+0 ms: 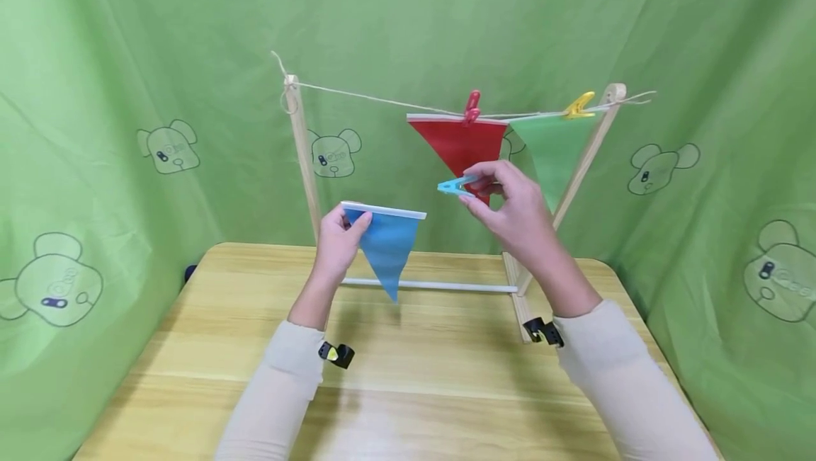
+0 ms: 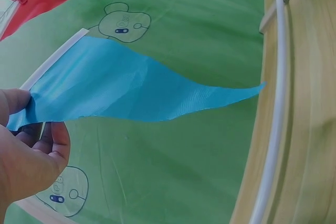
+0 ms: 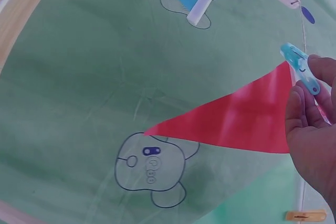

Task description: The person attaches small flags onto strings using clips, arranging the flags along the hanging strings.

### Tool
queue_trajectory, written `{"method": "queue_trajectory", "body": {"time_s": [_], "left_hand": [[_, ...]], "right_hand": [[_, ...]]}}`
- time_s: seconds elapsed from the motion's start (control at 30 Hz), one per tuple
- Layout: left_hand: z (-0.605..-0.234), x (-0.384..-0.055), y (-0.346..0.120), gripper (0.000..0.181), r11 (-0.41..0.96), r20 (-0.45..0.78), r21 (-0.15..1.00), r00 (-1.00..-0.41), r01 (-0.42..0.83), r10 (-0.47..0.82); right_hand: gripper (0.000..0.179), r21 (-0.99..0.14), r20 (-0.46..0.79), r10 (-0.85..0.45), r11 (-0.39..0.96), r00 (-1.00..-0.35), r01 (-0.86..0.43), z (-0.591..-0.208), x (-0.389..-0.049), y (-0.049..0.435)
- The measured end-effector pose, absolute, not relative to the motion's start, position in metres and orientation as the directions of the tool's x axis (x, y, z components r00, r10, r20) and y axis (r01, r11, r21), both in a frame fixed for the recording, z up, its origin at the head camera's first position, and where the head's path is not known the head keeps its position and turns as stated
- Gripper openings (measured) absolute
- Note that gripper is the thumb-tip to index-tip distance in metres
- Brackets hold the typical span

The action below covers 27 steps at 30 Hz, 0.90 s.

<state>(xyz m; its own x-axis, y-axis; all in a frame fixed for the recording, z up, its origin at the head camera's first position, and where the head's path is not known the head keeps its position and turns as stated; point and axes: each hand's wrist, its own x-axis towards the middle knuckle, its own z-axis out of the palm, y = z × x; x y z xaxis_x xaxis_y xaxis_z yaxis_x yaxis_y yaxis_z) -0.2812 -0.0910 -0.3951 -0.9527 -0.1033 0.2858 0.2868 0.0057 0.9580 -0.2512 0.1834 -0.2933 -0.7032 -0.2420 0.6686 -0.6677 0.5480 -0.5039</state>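
Note:
My left hand [image 1: 339, 240] pinches the upper left corner of a blue triangular pennant [image 1: 387, 245], thumb in front and fingers behind. The pennant has a white strip along its top and hangs point down. My right hand [image 1: 513, 206] holds a light blue clothespin [image 1: 455, 185] by its handle end, its tip toward the left. Behind that hand a red pennant [image 1: 455, 142] hangs on a string [image 1: 376, 98] under a red clothespin [image 1: 472, 108]. To its right hangs a green pennant [image 1: 554, 149] with a yellow clothespin [image 1: 580, 105].
Two wooden posts [image 1: 302, 149] carry the string, which is tied at both tops. A white rod [image 1: 440, 286] joins the stand low down, over the wooden table [image 1: 408, 355]. A green curtain [image 1: 408, 22] with printed bear heads surrounds the table.

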Motion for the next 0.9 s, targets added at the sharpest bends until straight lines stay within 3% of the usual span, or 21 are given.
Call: {"method": "queue_trajectory", "body": {"time_s": [0.57, 0.9], "left_hand": [[-0.365, -0.279, -0.094, 0.021, -0.021, 0.289, 0.956, -0.951, 0.293, -0.108], [-0.348, -0.281, -0.092, 0.022, -0.018, 0.321, 0.946, -0.941, 0.324, -0.108]], "right_hand": [[0.034, -0.443, 0.704, -0.265, 0.562, -0.659, -0.699, -0.266, -0.256, 0.173], [0.034, -0.381, 0.746, -0.296, 0.544, -0.596, -0.747, -0.252, -0.258, 0.170]]}}
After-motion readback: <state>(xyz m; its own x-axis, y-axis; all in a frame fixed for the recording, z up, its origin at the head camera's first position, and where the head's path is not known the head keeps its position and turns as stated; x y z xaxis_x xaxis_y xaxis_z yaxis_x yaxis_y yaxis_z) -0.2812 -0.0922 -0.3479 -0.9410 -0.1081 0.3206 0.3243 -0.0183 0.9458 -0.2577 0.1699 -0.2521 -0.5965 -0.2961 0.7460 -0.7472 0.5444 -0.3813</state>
